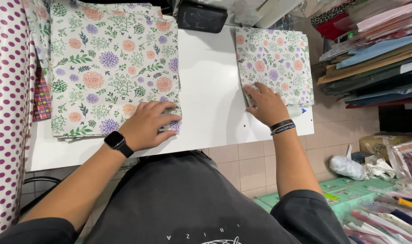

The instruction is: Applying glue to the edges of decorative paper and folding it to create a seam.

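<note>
1. Head view, looking down: we see a white table [210,81] with two stacks of floral printed sheets, apparently thin paper or light fabric, pale with orange, purple and green flowers.
2. Our left hand [147,124], a dark watch on its wrist, lies palm down on the lower right corner of the large floral stack [111,63], its fingers curled over the corner edge. It presses rather than grips.
3. Our right hand [264,105], with dark bands at the wrist, lies flat with fingers spread on the lower left corner of the smaller floral stack [276,61]. It is open and grips nothing.
4. We judge the sheets light, limp and easily creased. The top sheet would probably slide on the one below. A corner or free edge looks like the best place to pinch, with the other palm steadying the stack.
5. A bare strip of table lies between the two stacks, offering room to slide a sheet across.
6. The near table edge runs just below both hands. A dark case [201,17] sits at the far edge.
7. A spotted roll [7,113] crowds the left side. Stacked coloured sheets [377,58] crowd the right.
</note>
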